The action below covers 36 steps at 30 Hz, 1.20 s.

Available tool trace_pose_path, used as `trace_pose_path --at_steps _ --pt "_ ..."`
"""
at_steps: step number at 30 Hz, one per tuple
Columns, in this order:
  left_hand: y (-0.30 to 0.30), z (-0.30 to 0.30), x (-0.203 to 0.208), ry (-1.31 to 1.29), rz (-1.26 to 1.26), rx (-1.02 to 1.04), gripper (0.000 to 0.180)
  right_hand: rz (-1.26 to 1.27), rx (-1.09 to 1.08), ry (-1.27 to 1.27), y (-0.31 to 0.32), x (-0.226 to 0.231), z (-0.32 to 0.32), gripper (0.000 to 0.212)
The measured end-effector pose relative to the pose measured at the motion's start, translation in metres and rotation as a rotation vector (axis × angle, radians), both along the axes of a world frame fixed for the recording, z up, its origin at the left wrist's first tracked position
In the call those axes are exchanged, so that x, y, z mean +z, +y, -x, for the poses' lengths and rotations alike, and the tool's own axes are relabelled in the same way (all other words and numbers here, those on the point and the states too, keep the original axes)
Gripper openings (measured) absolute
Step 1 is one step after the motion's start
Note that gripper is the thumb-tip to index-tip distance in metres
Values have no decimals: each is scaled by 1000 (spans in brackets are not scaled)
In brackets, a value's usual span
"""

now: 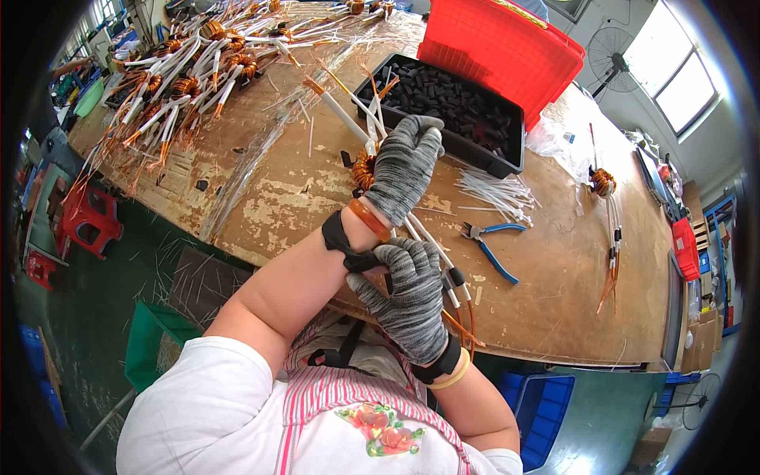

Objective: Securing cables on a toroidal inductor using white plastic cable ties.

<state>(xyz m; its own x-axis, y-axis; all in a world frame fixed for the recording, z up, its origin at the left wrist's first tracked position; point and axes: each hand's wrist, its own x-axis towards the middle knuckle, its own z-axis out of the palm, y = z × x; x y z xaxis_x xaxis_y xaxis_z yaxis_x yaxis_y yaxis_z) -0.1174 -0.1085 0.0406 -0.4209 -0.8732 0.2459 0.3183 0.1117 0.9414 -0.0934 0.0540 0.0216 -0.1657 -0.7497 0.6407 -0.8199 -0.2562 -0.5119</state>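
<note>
My left hand [405, 168], in a grey striped knit glove, is closed just in front of the black tray, over a copper-wound ring coil [363, 169]. Its fingers hide whatever is in them. White-sleeved leads [348, 117] with bare copper ends stick out beyond that hand. More leads with black sleeves [456, 276] run toward me, beside and partly behind my right hand [408, 299]. That hand, gloved alike, curls its fingers close to my left wrist. A dark bit shows between its thumb and fingers, too hidden to name.
The black tray [507, 164] holds many small black pieces; a red lidded bin [491, 55] stands behind it. White cable ties [499, 194] and blue-handled cutters [495, 247] lie to the right. Another coil [603, 184] lies farther right; many coils [186, 87] pile up at far left.
</note>
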Motion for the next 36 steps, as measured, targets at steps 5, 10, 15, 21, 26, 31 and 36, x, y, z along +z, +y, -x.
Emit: trace_pose_path --at_steps 5,10,15,21,26,31,36 --pt "2 2 -10 0 12 -60 16 -6 33 41 -2 4 -5 34" --pt "2 2 -20 -149 225 57 14 -182 152 -665 1 13 -4 18" --pt "1 -6 -6 -361 940 299 13 -223 305 -1339 4 3 9 19" --pt "20 -10 -7 -627 716 21 13 -467 568 -1392 11 15 15 27" --pt "24 -12 -16 -617 702 -68 16 -423 285 -721 12 21 1 30" --pt "23 -6 -17 -741 1127 70 17 -286 66 -497 10 23 -6 23" --pt "35 2 -14 -947 1390 90 20 -91 -47 -287 0 23 -5 23"
